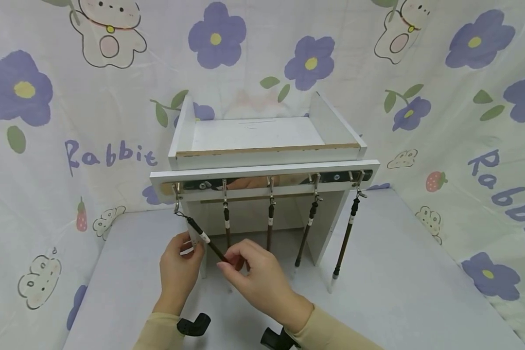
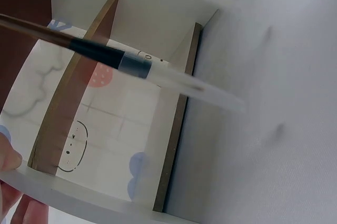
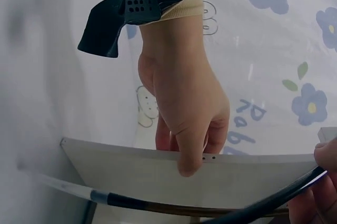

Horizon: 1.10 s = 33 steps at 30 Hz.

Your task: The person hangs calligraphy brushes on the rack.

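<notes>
Several calligraphy brushes hang from metal hooks under the front rail of a small white shelf unit (image 1: 262, 170). The leftmost brush (image 1: 205, 238) is tilted, its cord loop still on the left hook (image 1: 177, 201); my right hand (image 1: 262, 282) pinches its dark handle between thumb and fingers. With thumb on one face and fingers on the other, my left hand (image 1: 180, 272) holds the edge of the side panel (image 3: 253, 168). The right wrist view also shows that left hand (image 3: 187, 97). Pale-tipped brushes, including the nearer one (image 2: 137, 66), cross the left wrist view.
On the right hang a second brush (image 1: 307, 233) and the rightmost brush (image 1: 346, 238), near the right side panel (image 1: 328, 223). The unit stands on a pale table (image 1: 402, 272), with a flower-and-rabbit patterned curtain (image 1: 253, 29) behind and at both sides.
</notes>
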### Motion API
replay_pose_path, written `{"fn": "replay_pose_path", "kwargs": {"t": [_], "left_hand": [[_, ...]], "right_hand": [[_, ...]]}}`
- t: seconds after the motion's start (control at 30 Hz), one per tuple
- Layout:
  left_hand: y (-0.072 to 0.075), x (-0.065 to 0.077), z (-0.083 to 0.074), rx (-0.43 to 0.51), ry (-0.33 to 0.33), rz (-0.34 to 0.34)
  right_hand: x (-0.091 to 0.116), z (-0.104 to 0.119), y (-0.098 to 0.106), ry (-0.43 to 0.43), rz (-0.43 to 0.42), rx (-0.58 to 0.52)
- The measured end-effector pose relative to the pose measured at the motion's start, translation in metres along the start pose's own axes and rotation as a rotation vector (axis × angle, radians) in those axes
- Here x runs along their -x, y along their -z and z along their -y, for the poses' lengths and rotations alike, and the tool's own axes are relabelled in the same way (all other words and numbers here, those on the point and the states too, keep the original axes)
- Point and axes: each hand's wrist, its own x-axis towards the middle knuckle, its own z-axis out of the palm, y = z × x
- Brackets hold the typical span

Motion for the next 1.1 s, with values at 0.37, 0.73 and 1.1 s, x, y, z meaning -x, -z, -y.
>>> {"fn": "replay_pose_path", "kwargs": {"t": [0.37, 0.73, 1.1], "left_hand": [[0.0005, 0.0000, -0.0022, -0.002, -0.007, -0.005], [0.0001, -0.0001, -0.0001, -0.005, -0.004, -0.006], [0.0004, 0.0000, -0.0023, 0.001, 0.014, -0.003]], "right_hand": [[-0.0050, -0.0003, -0.0036, -0.009, -0.014, 0.046], [-0.0059, -0.0004, -0.0051, 0.005, -0.033, 0.081], [-0.0053, -0.0028, -0.0069, -0.010, -0.036, 0.092]]}}
